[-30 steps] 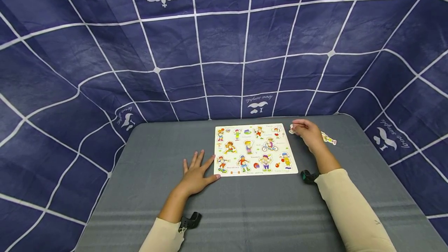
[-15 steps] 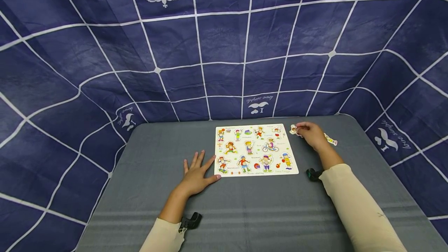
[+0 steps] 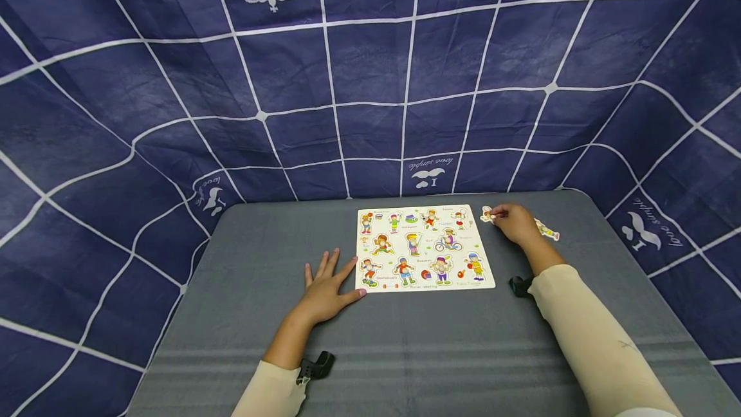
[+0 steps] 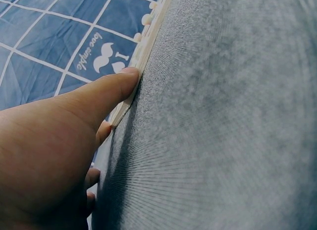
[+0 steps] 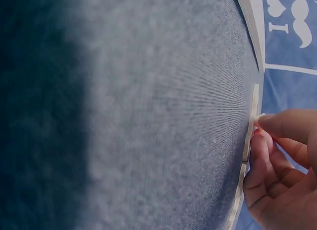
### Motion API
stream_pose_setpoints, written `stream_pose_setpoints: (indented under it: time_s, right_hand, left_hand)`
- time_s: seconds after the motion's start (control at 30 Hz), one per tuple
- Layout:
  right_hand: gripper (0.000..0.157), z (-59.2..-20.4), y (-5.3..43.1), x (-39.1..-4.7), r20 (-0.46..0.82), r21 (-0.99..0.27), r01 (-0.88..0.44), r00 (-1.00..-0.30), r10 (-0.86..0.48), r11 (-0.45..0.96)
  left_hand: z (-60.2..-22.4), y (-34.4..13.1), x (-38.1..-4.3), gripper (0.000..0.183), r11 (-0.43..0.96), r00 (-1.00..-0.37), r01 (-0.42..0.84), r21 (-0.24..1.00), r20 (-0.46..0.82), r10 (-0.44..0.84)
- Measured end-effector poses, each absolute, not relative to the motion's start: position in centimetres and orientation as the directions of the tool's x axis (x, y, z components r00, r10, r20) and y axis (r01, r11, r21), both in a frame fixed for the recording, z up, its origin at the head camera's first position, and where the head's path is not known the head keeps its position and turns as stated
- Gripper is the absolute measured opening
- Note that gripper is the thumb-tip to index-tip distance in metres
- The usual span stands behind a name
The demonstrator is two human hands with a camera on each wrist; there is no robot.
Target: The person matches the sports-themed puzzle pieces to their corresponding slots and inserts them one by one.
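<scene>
A white peg-puzzle board printed with sports figures lies in the middle of the grey table, its figure pieces lying in it. My left hand rests flat with fingers spread at its left edge. In the left wrist view the thumb touches the edge of the board. Just right of the board, my right hand pinches a puzzle piece by its small peg. The right wrist view shows this piece low at the cloth, between thumb and fingers.
Another figure-shaped puzzle piece lies right of my right hand, partly hidden by it. A blue cloth with white lines hangs behind and beside the grey table. Each wrist wears a black strap.
My right hand has drawn back slightly to the right from the board's upper right corner, and its fingers now sit closer on the piece. The left hand has stayed put.
</scene>
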State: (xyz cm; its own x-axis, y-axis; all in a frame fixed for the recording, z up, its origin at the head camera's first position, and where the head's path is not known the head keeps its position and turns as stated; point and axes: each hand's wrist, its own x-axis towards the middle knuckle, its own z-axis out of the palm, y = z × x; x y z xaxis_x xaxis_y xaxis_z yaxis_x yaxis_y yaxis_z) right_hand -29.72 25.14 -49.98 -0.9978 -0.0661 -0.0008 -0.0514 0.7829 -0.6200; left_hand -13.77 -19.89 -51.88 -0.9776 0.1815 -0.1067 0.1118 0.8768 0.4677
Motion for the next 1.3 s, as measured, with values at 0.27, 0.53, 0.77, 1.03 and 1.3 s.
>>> stream_pose_setpoints:
  time_s: [0.27,0.53,0.77,1.03,1.3]
  right_hand:
    - [0.020,-49.8,25.2,-29.8,-0.006,-0.603,-0.048,-0.998,-0.064,0.797]
    - [0.021,-50.0,25.4,-29.9,0.014,-0.625,-0.059,-0.998,-0.065,0.778]
    - [0.020,-49.8,25.2,-29.7,0.021,-0.663,-0.049,-0.999,-0.047,0.747]
    - [0.022,-49.4,25.0,-29.6,0.047,-0.677,-0.062,-0.998,-0.041,0.734]
    - [0.022,-49.1,24.3,-29.5,0.042,-0.688,-0.056,-0.998,-0.037,0.724]
  left_hand:
    - [-51.7,-19.9,-13.7,0.080,0.874,-0.978,0.115,0.472,-0.100,0.183]
    - [-51.8,-19.9,-13.8,0.080,0.877,-0.978,0.115,0.467,-0.101,0.182]
    - [-51.8,-19.9,-13.8,0.080,0.878,-0.978,0.114,0.465,-0.106,0.182]
    - [-51.9,-19.9,-13.8,0.080,0.877,-0.978,0.118,0.465,-0.099,0.184]
    - [-51.9,-19.9,-13.9,0.081,0.882,-0.977,0.113,0.457,-0.110,0.182]
